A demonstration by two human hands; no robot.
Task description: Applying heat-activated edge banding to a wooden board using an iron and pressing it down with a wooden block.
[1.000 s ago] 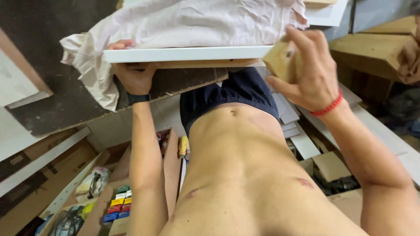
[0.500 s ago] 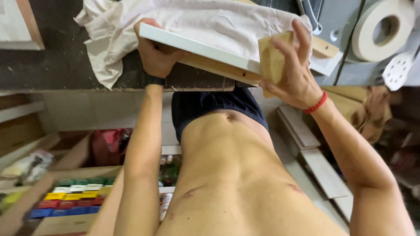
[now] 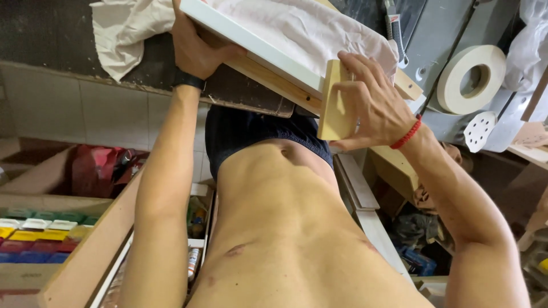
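Steadying the white-edged panel (image 3: 251,43) with the left hand (image 3: 197,48) clamped around its edge; right hand (image 3: 371,105) grips the wooden block (image 3: 334,105), best kept flat against the panel's end.

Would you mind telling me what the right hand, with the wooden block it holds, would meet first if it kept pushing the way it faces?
Most likely the right hand would press its wooden block onto the white panel's wooden edge, which it already seems to touch; depth is unclear.

torso: bare | shorts (image 3: 257,134): dark navy | left wrist: black band (image 3: 188,80) | right wrist: red cord bracelet (image 3: 406,134)
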